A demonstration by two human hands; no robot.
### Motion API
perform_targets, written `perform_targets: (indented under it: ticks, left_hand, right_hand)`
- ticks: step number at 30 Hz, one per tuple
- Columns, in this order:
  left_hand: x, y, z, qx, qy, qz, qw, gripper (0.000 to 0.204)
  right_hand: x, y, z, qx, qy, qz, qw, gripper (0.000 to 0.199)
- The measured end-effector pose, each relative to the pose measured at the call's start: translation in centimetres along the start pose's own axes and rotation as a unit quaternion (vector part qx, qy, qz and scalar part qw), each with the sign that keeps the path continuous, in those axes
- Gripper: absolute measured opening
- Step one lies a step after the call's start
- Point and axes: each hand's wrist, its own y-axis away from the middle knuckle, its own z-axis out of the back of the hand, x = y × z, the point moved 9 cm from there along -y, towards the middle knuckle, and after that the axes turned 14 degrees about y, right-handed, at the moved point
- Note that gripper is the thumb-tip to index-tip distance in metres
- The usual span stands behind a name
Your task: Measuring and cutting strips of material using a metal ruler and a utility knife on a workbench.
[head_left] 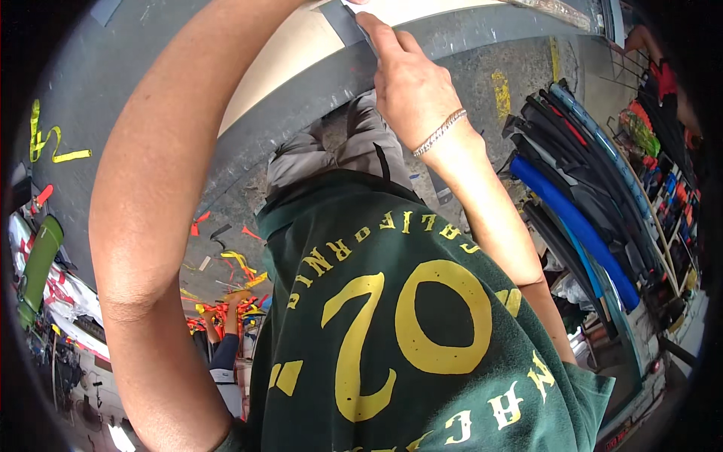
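Observation:
At the upper middle, my right hand is closed, its index finger stretched forward along a slim dark-grey tool whose kind I cannot make out. A silver bracelet circles that wrist. Under and beside the fingers are a grey strip and the edge of a white sheet. A cream sheet lies on the grey worktable, left of the strip. My left forearm arches up on the left toward the top edge, where my left hand is out of view.
Rolls of black and blue material stand on the right. A yellow strap lies on the left, near a green roll. Colourful scraps litter the floor. Another person's arm shows at upper right, another's at lower left.

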Motion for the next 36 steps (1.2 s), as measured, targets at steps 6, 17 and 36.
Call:
perform_targets:
  ticks: [6,17,36]
  left_hand:
    - [3.9,-7.5,-4.3,-0.043,-0.043,0.038,0.997,0.092]
    - [0.4,-0.3,0.2,-0.005,-0.001,0.008,1.0,0.093]
    - [-0.2,-0.6,0.0,-0.007,0.004,0.004,1.0,0.091]
  right_hand:
    - [-0.4,3.6,-0.9,-0.01,-0.024,0.001,1.0,0.061]
    - [-0.3,1.4,0.4,-0.118,-0.103,0.021,0.987,0.053]
    - [-0.4,0.0,0.4,-0.077,-0.067,0.003,0.995,0.063]
